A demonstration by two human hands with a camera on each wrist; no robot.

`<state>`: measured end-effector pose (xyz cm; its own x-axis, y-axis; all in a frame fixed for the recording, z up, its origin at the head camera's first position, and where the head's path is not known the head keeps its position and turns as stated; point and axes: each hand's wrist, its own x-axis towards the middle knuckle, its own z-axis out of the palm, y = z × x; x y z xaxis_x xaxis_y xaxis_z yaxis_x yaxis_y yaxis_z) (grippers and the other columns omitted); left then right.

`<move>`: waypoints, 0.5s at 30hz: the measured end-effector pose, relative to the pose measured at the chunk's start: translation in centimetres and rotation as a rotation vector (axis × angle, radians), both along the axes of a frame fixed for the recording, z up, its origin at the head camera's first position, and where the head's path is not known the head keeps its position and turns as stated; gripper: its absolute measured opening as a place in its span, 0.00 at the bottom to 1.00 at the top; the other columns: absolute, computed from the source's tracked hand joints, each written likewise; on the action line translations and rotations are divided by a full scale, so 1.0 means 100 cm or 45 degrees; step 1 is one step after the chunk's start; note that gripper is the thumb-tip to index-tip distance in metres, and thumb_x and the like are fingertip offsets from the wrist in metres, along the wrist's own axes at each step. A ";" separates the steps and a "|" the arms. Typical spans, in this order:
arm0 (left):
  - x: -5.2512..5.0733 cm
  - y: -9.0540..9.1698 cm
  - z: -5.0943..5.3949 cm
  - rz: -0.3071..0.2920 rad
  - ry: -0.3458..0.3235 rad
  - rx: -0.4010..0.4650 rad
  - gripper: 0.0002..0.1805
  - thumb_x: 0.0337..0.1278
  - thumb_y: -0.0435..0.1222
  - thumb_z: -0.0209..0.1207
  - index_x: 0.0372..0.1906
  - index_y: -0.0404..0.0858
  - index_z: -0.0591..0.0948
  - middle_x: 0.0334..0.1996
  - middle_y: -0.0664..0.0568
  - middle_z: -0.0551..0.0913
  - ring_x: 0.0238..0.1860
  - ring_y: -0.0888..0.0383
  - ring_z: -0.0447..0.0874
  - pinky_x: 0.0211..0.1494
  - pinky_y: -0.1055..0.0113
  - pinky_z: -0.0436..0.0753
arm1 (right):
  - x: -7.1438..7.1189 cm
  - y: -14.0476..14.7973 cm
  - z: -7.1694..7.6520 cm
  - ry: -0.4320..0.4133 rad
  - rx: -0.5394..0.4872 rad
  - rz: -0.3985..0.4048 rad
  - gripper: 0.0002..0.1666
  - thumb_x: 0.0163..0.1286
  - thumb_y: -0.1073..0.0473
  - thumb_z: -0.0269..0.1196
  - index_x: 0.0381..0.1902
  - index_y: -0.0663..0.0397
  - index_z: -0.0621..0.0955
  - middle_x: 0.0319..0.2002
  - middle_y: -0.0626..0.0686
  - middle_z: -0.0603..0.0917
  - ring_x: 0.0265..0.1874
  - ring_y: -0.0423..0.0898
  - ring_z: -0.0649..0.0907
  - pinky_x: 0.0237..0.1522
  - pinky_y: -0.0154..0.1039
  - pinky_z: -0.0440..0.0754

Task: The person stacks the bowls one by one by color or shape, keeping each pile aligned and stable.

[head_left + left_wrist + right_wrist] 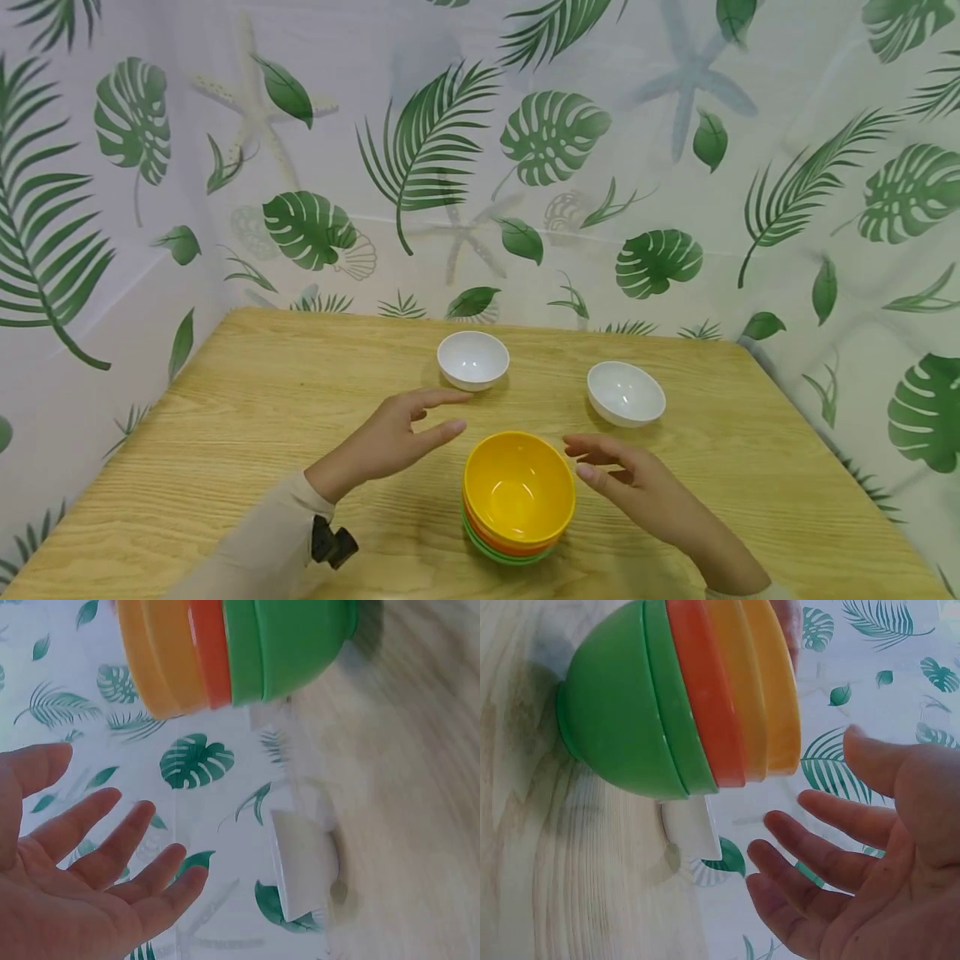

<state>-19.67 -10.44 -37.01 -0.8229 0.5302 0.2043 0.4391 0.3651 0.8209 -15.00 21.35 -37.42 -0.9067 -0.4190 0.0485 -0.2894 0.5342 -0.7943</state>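
Note:
A stack of nested bowls [517, 492] stands upright on the wooden table, green at the bottom, orange-red above it and yellow on top. To its upper left hovers my left hand [401, 437], fingers extended and apart from the stack. My right hand [637, 492] is just right of the yellow rim, its fingers loosely bent with nothing in them. Both wrist views show the colored stack [300, 652] [622, 697] clear of the nearby fingers. Beyond the left fingertips sits a white bowl [472, 358]; another white bowl [626, 393] is beyond the right hand.
The wooden table [300, 367] reaches back to a leaf-patterned curtain [450, 167], which also hangs along the left and right sides. A small black device [333, 542] is on the left sleeve.

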 end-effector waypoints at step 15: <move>-0.060 0.017 0.000 0.357 -0.007 0.264 0.21 0.69 0.40 0.53 0.63 0.38 0.75 0.65 0.45 0.72 0.69 0.47 0.62 0.68 0.45 0.65 | -0.027 0.015 -0.013 0.179 -0.209 -0.201 0.19 0.78 0.57 0.48 0.53 0.64 0.79 0.50 0.62 0.82 0.47 0.49 0.82 0.47 0.37 0.81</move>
<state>-25.67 -8.72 -37.00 -0.9320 0.2307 0.2795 0.3408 0.2960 0.8923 -17.67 22.89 -38.71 -0.9398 -0.2488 0.2341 -0.3261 0.4491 -0.8319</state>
